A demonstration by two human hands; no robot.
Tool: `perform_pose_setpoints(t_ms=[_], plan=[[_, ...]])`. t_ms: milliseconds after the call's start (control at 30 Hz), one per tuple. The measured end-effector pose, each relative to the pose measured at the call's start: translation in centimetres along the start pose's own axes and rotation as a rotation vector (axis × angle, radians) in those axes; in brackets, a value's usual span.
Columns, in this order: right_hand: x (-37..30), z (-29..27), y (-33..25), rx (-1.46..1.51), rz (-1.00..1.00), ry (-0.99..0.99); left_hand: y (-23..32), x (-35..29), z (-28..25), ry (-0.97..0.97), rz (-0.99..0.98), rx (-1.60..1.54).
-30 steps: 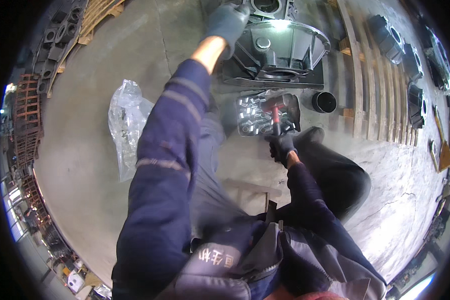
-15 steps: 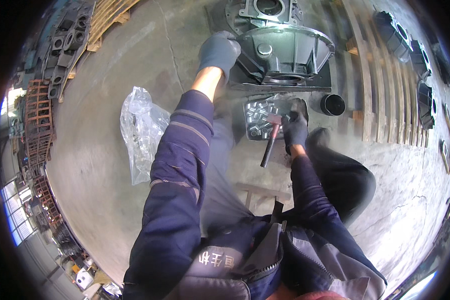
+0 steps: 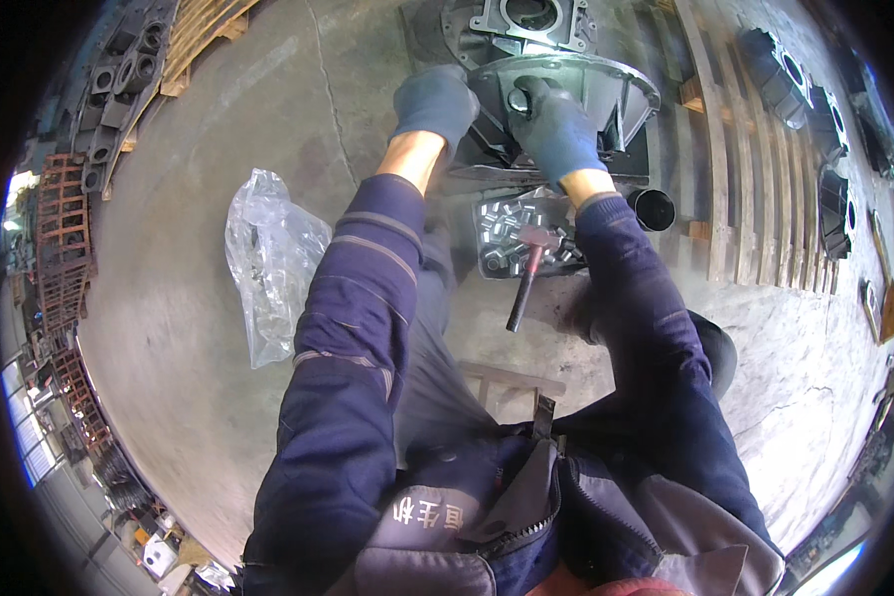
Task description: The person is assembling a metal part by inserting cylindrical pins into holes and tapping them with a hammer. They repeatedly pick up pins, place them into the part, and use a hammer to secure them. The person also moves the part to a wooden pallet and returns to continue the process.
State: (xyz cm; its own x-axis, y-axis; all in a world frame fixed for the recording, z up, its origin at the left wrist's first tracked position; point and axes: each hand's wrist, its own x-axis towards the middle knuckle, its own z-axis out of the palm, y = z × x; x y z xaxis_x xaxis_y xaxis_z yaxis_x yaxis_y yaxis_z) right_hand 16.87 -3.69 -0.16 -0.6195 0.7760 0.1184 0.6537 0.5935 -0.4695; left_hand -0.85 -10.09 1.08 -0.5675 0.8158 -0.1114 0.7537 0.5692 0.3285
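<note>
My left hand (image 3: 435, 105), in a grey glove, is closed on the left edge of a bell-shaped metal housing (image 3: 621, 99). At the front face of that housing, my right hand (image 3: 558, 127), also gloved, has its fingers bent in a pinch beside a round boss (image 3: 519, 99). Whatever lies between those fingertips is too small or hidden to make out. Below the housing sits a shallow tray (image 3: 482, 253) of short, shiny metal sleeves (image 3: 507, 221). A hammer (image 3: 529, 273) rests with its head on the sleeves and its dark handle over the tray's near edge.
A black cylindrical cup (image 3: 653, 210) stands right of the tray. Crumpled clear plastic (image 3: 268, 263) lies on the floor at left. Wooden pallet slats (image 3: 750, 169) and more castings (image 3: 836, 209) are on the right. Castings (image 3: 119, 84) also fill a pallet at far left.
My right hand has left the tray and risen to the boss on the housing. My left hand has stayed on the housing's edge. The hammer remains on the tray.
</note>
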Motion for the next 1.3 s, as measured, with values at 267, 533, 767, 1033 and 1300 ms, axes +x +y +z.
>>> perform_pose_setpoints(t_ms=[267,533,767,1033,1300], plan=[[0.7,-3.7,1.7,0.244,-0.026,0.063,-1.0,1.0,0.7,0.046,-0.048,-0.035],[-12.0,3.2,9.7,0.552,0.48,0.056,-2.1,3.1,5.2,0.117,-0.174,-0.518],[-14.7,9.4,13.7,0.581,0.617,-0.165,-3.1,5.0,7.7,0.095,-0.28,-0.571],[-8.9,9.9,12.0,1.069,0.314,-0.129,-4.7,8.5,11.9,0.016,-0.237,-0.685],[-7.5,8.4,11.3,1.403,0.318,-0.183,1.4,9.5,7.7,0.138,-0.036,-0.294]])
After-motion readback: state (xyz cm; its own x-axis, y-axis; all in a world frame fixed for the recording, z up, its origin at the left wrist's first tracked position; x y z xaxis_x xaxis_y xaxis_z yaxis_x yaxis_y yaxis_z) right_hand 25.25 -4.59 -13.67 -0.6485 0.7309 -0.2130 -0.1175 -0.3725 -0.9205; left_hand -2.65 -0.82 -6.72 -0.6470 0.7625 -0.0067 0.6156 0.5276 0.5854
